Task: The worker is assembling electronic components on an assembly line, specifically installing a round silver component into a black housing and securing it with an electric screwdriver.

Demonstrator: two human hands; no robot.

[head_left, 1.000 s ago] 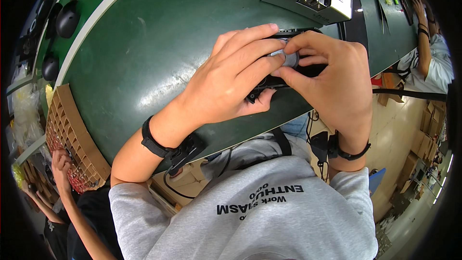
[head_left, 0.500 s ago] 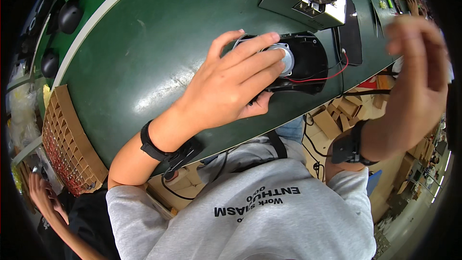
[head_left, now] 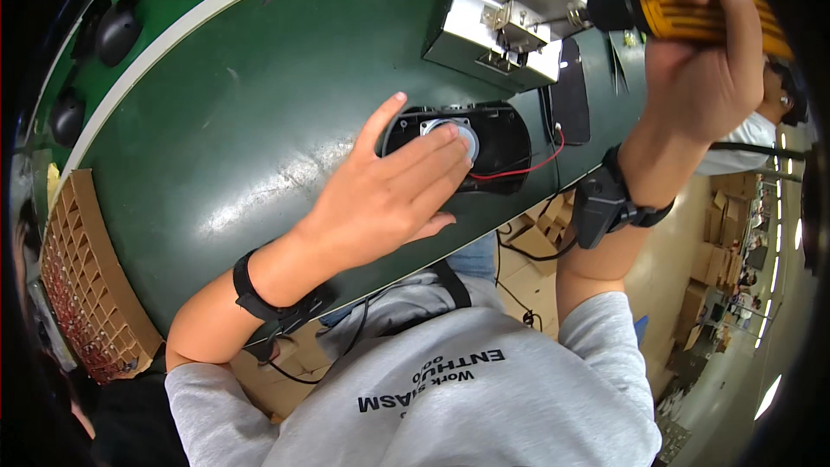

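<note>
My left hand [head_left: 389, 186] lies with spread fingers over a round silver speaker [head_left: 470, 145], fingertips touching it. The speaker sits in an oval black plastic housing [head_left: 506, 134] on the green table. A red wire [head_left: 527, 174] and a thin dark wire run from the speaker toward the right. Raised at the upper right, my right hand [head_left: 705, 73] is wrapped round an orange and black electric screwdriver [head_left: 692, 17]. The driver's tip points left at the metal fitting on the front of a silver box-shaped machine [head_left: 458, 26], apparently a screw feeder.
A flat black rectangular piece [head_left: 571, 99] lies right of the machine. At the left stands a cardboard box with dividers [head_left: 95, 285], holding small red parts. Black domed shells [head_left: 117, 35] sit beyond the white table edging [head_left: 138, 78]. Another person [head_left: 748, 143] is at the right.
My right hand has gone up and now grips the screwdriver at the machine. My left hand stays on the speaker, its index finger lifted off. The whole view has shifted.
</note>
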